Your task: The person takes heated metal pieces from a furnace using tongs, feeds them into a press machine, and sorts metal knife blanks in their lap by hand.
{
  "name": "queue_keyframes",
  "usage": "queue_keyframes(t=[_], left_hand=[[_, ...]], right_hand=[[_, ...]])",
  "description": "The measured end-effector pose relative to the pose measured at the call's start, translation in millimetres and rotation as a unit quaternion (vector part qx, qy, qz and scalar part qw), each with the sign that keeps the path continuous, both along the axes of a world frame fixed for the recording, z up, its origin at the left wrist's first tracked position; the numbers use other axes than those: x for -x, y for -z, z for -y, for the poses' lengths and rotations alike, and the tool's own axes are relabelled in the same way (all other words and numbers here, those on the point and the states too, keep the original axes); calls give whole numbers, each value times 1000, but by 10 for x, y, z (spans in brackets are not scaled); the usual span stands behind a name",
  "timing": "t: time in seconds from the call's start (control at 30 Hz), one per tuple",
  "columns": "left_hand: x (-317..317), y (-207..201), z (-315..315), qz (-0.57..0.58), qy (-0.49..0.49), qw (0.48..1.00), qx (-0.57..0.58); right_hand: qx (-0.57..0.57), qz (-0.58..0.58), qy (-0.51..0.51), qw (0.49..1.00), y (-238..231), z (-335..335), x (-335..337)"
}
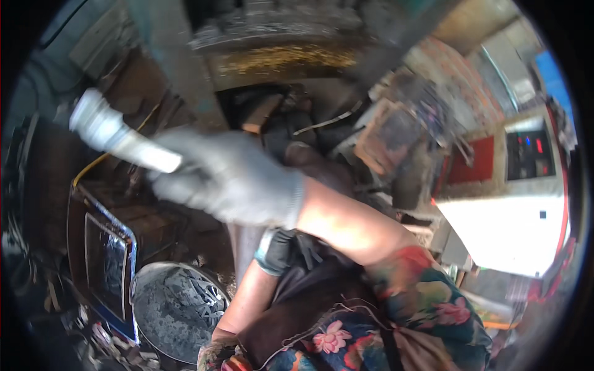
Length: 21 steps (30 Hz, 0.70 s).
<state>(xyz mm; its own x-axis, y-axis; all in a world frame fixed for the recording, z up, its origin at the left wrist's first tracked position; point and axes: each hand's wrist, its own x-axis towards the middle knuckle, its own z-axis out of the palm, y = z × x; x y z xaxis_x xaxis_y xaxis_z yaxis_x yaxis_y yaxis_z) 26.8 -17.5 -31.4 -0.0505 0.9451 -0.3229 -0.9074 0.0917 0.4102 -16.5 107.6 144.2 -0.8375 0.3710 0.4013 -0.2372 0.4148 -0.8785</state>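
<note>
My right hand (229, 176), in a grey knitted glove, reaches across to the left with its fingers closed on a pale, shiny rod-like piece (133, 143). The piece widens into a thick ribbed end at the upper left; motion blur hides its exact kind. Below the right forearm, my left hand (281, 250) rests close to my lap in a dark glove with a teal cuff. Its fingers are mostly hidden, and I cannot see anything held in it.
A round metal tub (179, 312) with grey contents stands at lower left beside a blue-edged frame (102, 266). A white cabinet (504, 229) with a lit display is at right. Rusty blocks (387, 136) and a brick wall (461, 77) lie beyond; gold-coloured shavings (288, 60) line a ledge.
</note>
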Motion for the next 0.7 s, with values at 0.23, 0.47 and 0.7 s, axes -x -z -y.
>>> queue_keyframes(t=[0.23, 0.47, 0.7], left_hand=[[51, -152, -94, 22, 22, 999, -9], [23, 35, -118, 41, 27, 998, -25], [-29, -276, -172, 24, 30, 999, -10]], right_hand=[[342, -18, 274, 899, 578, -660, -1564], [575, -302, 364, 668, 1558, -1680, -3024], [362, -143, 533, 751, 1541, -1186, -3143]])
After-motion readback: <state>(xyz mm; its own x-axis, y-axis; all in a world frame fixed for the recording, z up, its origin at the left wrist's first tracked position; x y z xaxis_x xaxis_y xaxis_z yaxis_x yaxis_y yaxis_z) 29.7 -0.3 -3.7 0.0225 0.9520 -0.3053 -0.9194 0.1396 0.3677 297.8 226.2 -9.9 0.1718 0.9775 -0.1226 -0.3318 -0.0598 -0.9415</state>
